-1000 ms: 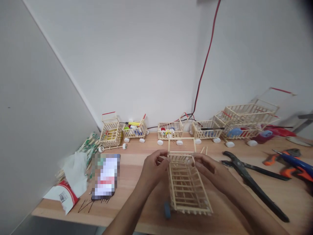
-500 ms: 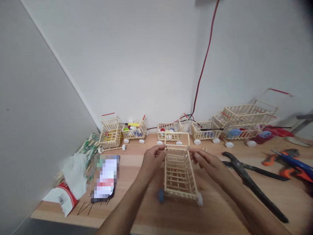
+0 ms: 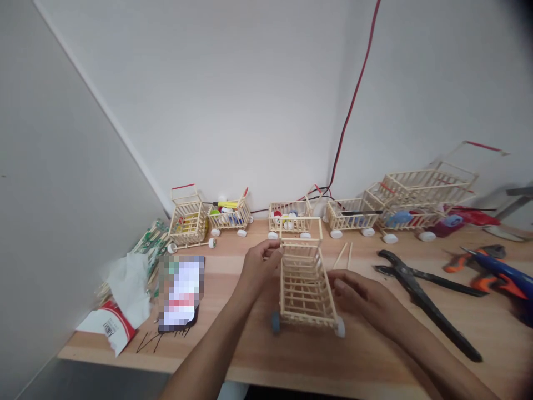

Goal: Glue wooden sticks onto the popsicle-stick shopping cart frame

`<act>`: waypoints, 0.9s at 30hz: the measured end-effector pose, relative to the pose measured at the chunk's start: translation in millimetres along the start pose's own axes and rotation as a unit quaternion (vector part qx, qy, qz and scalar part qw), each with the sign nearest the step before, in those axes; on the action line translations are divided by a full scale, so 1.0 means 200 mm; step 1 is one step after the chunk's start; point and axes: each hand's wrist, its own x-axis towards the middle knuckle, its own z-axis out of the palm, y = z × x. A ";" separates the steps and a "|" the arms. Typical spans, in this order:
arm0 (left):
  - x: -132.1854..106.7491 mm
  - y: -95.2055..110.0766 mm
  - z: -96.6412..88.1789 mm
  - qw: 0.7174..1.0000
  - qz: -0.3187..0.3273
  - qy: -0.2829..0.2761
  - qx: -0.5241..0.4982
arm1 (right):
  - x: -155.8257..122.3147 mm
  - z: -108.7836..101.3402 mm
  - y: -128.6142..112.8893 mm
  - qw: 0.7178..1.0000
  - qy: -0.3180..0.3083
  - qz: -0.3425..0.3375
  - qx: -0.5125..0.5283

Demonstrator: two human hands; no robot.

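A miniature shopping cart made of thin wooden sticks [image 3: 306,286] stands on the wooden table in front of me, its handle end away from me. One front wheel is blue and the other white. My left hand [image 3: 262,264] pinches the cart's far left corner, just below the handle. Beside the right side of the basket is my right hand [image 3: 366,297], fingers loosely bent and apart, nothing in them. Whether its fingertips touch the cart I cannot tell. Two loose sticks [image 3: 345,255] lie just beyond the right hand.
More stick carts [image 3: 189,222] line the wall, some filled with bottle caps. Black pliers [image 3: 428,303], orange-handled pliers [image 3: 502,283] and a blue tool [image 3: 499,266] lie right. A phone [image 3: 182,294], tissue [image 3: 129,283] and stick packets [image 3: 152,244] lie left.
My right hand has left the cart's far right corner and come down along its side, uncovering the loose sticks. My left hand stays at the far left corner.
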 end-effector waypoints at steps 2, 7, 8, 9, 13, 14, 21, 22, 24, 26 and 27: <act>-0.01 0.01 0.00 1.000 -0.001 0.000 -0.003 | -0.02 0.02 -0.04 0.998 -0.036 0.015 0.050; -0.02 0.00 0.00 1.000 0.009 0.005 -0.004 | -0.03 0.07 -0.08 0.985 -0.099 0.048 0.135; -0.02 0.00 0.00 1.000 0.012 0.006 -0.005 | -0.02 0.07 -0.08 0.983 -0.100 0.049 0.143; -0.02 0.00 0.00 1.000 0.014 0.004 -0.007 | -0.02 0.07 -0.08 0.982 -0.097 0.049 0.152; -0.02 -0.01 0.00 1.000 0.015 -0.005 -0.018 | -0.02 0.09 -0.08 0.977 -0.097 0.045 0.186; -0.02 0.00 0.00 1.000 0.015 -0.002 -0.018 | -0.02 0.10 -0.08 0.973 -0.105 0.048 0.198; -0.03 0.01 -0.01 1.000 0.017 -0.008 -0.015 | -0.03 0.12 -0.17 0.945 -0.133 0.091 0.286; -0.04 0.01 -0.03 1.000 0.016 -0.010 -0.014 | -0.03 0.11 -0.17 0.944 -0.133 0.097 0.288; -0.08 0.03 -0.07 1.000 0.014 -0.009 -0.004 | -0.02 0.09 -0.18 0.946 -0.127 0.105 0.279; -0.14 0.04 -0.12 1.000 0.006 -0.010 0.019 | -0.01 0.07 -0.18 0.952 -0.121 0.105 0.260; -0.17 0.04 -0.15 0.999 -0.002 -0.018 0.028 | 0.00 0.06 -0.17 0.954 -0.121 0.103 0.253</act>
